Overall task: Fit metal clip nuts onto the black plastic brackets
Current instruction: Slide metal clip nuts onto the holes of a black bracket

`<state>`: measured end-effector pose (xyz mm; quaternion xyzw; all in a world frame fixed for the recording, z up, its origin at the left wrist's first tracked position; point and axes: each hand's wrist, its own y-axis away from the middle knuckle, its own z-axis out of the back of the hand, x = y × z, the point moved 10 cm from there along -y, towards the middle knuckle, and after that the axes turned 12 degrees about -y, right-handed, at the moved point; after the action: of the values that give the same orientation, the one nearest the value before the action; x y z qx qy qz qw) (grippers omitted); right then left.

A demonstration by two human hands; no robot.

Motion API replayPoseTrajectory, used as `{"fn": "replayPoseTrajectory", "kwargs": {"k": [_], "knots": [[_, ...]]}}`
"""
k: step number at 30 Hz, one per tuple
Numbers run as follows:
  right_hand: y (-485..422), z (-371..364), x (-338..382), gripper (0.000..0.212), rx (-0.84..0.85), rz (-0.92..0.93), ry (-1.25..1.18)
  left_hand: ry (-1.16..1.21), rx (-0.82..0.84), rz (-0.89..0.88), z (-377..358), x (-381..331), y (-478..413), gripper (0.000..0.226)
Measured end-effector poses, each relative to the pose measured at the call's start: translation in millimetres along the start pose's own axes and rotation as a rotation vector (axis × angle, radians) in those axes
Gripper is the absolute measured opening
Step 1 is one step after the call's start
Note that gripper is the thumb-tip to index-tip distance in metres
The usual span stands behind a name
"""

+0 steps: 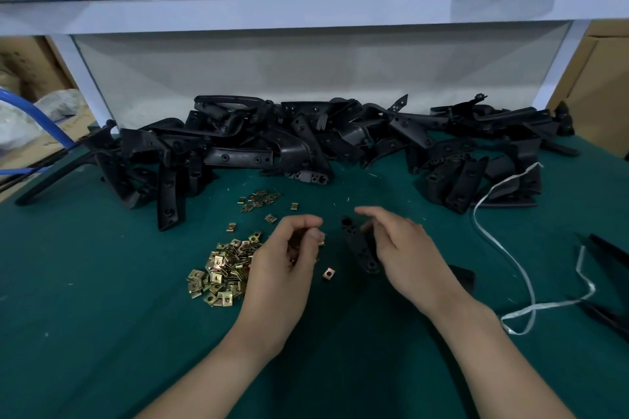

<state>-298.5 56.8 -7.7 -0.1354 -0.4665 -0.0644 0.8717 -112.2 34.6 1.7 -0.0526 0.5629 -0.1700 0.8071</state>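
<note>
My left hand (289, 258) is curled over a handful of brass-coloured metal clip nuts, one showing at its fingertips. My right hand (398, 245) holds a black plastic bracket (357, 245) that points away from me, fingers curled behind it, index finger stretched over its top. One loose clip nut (328, 273) lies on the green mat between the hands. A heap of clip nuts (221, 269) sits left of my left hand, a smaller scatter of clip nuts (258, 199) further back. Brackets (306, 143) lie piled along the back of the table.
A green mat (102, 316) covers the table. A white plastic strap (510, 258) loops at the right beside black parts (606, 269) at the edge. A blue hose (37, 119) is at the far left. A white shelf (306, 3) with a cardboard box overhangs the back.
</note>
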Motion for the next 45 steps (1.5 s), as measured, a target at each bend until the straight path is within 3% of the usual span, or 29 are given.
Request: {"fn": "replayPoseTrajectory", "kwargs": {"k": [7, 14, 29, 45], "knots": [[-1.7, 13.1, 0.9, 0.039, -0.118, 0.013, -0.065, 0.035, 0.041, 0.028, -3.3, 2.4, -0.4, 0.028], [3.3, -4.6, 7.6, 0.035, 0.004, 0.074, -0.167, 0.045, 0.068, 0.038, -5.1, 3.7, -0.2, 0.031], [2.8, -5.9, 3.6, 0.034, 0.038, 0.012, -0.188, 0.087, 0.081, 0.01, -6.5, 3.0, -2.1, 0.016], [3.6, -4.9, 3.9, 0.033, 0.038, -0.001, -0.2, 0.268, 0.046, 0.109, -2.8, 20.7, -11.4, 0.022]]}}
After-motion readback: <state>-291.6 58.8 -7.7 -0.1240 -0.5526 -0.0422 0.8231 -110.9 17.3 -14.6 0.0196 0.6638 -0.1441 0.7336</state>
